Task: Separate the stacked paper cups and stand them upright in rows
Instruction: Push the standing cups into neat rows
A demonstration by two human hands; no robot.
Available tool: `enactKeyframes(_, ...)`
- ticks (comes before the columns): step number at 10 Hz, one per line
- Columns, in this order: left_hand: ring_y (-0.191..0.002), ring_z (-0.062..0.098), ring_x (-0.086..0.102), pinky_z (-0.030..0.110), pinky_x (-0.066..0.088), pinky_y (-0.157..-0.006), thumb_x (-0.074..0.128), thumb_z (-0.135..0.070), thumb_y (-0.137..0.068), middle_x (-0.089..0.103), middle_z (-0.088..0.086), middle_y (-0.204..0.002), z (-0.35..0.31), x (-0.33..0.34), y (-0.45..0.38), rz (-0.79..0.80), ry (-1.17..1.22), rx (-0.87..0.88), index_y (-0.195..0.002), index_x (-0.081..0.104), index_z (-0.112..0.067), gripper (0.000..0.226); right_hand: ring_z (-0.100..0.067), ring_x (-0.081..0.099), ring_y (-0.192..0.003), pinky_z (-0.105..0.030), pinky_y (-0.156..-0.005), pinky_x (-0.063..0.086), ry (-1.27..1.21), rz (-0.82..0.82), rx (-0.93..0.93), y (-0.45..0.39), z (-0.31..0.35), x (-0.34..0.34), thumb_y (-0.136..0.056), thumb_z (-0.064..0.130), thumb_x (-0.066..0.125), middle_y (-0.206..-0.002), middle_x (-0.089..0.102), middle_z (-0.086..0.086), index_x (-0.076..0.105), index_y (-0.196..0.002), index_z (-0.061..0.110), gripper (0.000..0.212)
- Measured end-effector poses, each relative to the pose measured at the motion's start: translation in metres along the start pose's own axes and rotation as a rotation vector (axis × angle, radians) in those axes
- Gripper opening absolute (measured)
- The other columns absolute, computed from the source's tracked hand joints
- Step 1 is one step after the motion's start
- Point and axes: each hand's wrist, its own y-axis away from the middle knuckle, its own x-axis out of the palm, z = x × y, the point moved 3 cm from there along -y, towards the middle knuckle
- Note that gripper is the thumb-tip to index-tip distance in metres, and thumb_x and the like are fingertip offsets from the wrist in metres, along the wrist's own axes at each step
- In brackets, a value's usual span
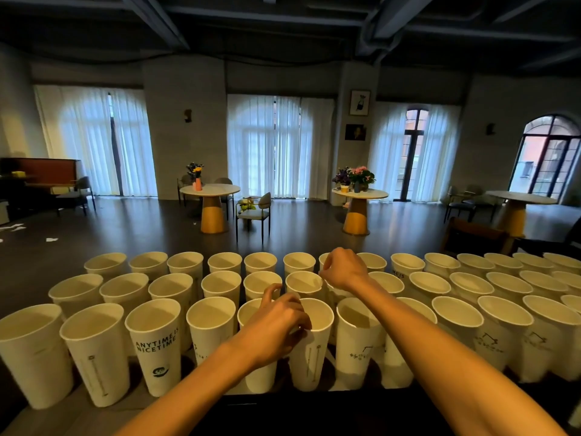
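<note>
cups (217, 322) stand upright in three rows; i see no stack left. left hand (276, 328) pinches a front cup (309, 344); right hand (344, 269) curled, hold unclear.

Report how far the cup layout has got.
Done: three rows of paper cups stand upright, mouths open, across the table. In hand: the left hand pinches the rim of a front-row cup; the right hand hovers over the back rows with fingers curled. Left: no stack is visible, so probably only final placing.
</note>
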Motion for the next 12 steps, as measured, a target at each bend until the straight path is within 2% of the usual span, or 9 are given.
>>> enactKeyframes(2, -0.132, 0.009, 0.044, 0.048, 0.005, -0.124, 0.068, -0.027, -0.092, 0.062, -0.009, -0.13, -0.002, -0.007, 0.002, 0.065, 0.001, -0.045, -0.12, 0.066, -0.033, 0.029, -0.019, 0.064, -0.082, -0.035, -0.076, 0.06, -0.01, -0.028, -0.016, 0.009, -0.013, -0.029, -0.084, 0.031, 0.073, -0.095, 0.07, -0.004, 0.072, -0.098, 0.014, 0.022)
enactKeyframes(4, -0.141, 0.009, 0.032, 0.037, 0.005, -0.122, 0.067, -0.046, -0.089, 0.047, -0.012, -0.145, -0.02, -0.022, -0.003, -0.026, 0.048, -0.073, -0.136, 0.055, -0.035, 0.049, -0.012, 0.062, -0.082, -0.029, -0.073, 0.058, -0.117, -0.056, 0.011, 0.025, -0.06, -0.058, -0.085, 0.029, 0.073, -0.096, 0.07, -0.001, 0.074, -0.1, 0.019, 0.018)
enactKeyframes(5, -0.14, 0.008, 0.032, 0.038, 0.007, -0.123, 0.063, -0.055, -0.088, 0.048, -0.013, -0.145, -0.042, -0.025, -0.017, -0.039, 0.053, -0.032, -0.136, 0.055, -0.035, 0.052, -0.012, 0.064, -0.083, -0.028, -0.074, 0.058, -0.125, -0.07, 0.032, 0.041, -0.085, -0.064, -0.086, 0.028, 0.072, -0.097, 0.071, 0.0, 0.073, -0.102, 0.02, 0.017)
enactKeyframes(6, -0.143, 0.011, 0.031, 0.041, 0.009, -0.122, 0.06, -0.067, -0.085, 0.044, -0.011, -0.152, -0.059, -0.019, -0.04, 0.053, 0.078, -0.035, -0.145, 0.048, -0.035, 0.069, -0.01, 0.065, -0.082, -0.027, -0.073, 0.059, -0.141, -0.077, 0.032, 0.054, -0.105, -0.066, -0.085, 0.028, 0.073, -0.096, 0.072, 0.001, 0.074, -0.1, 0.022, 0.017)
enactKeyframes(7, -0.146, 0.014, 0.032, 0.045, 0.011, -0.122, 0.043, -0.078, -0.087, 0.038, -0.007, -0.158, -0.062, -0.009, -0.069, 0.12, 0.165, -0.13, -0.15, 0.041, -0.029, 0.08, -0.009, 0.065, -0.082, -0.021, -0.067, 0.055, -0.164, -0.078, 0.012, 0.066, -0.121, -0.07, -0.084, 0.028, 0.073, -0.095, 0.072, 0.002, 0.074, -0.101, 0.022, 0.018)
enactKeyframes(9, -0.147, 0.023, 0.032, 0.051, 0.01, -0.123, 0.027, -0.077, -0.091, 0.035, 0.002, -0.16, -0.06, 0.015, -0.107, 0.244, 0.157, -0.241, -0.151, 0.039, -0.024, 0.081, -0.007, 0.067, -0.074, -0.033, -0.07, 0.061, -0.208, -0.072, -0.004, 0.076, -0.159, -0.081, -0.084, 0.024, 0.071, -0.082, 0.073, 0.008, 0.076, -0.089, 0.027, 0.008)
enactKeyframes(10, -0.143, 0.023, 0.039, 0.052, 0.012, -0.122, 0.027, -0.075, -0.092, 0.043, 0.003, -0.155, -0.066, 0.022, -0.112, 0.268, 0.148, -0.258, -0.146, 0.044, -0.025, 0.075, -0.006, 0.066, -0.074, -0.023, -0.066, 0.058, -0.216, -0.079, -0.031, 0.078, -0.169, -0.092, -0.086, 0.019, 0.069, -0.086, 0.074, 0.006, 0.077, -0.091, 0.025, 0.011)
enactKeyframes(11, -0.148, 0.023, 0.031, 0.053, 0.006, -0.123, 0.027, -0.075, -0.092, 0.036, 0.001, -0.16, -0.069, 0.024, -0.111, 0.274, 0.158, -0.286, -0.151, 0.036, -0.028, 0.076, -0.006, 0.064, -0.077, -0.011, -0.058, 0.048, -0.255, -0.059, -0.058, 0.08, -0.174, -0.094, -0.088, 0.02, 0.069, -0.09, 0.072, 0.004, 0.075, -0.098, 0.022, 0.012)
enactKeyframes(12, -0.15, 0.022, 0.026, 0.053, 0.006, -0.124, 0.026, -0.075, -0.091, 0.029, -0.002, -0.163, -0.069, 0.014, -0.116, 0.222, 0.129, -0.301, -0.154, 0.032, -0.029, 0.077, -0.008, 0.064, -0.081, -0.01, -0.061, 0.047, -0.273, -0.022, -0.065, 0.076, -0.178, -0.098, -0.088, 0.024, 0.069, -0.095, 0.071, 0.004, 0.073, -0.104, 0.022, 0.016)
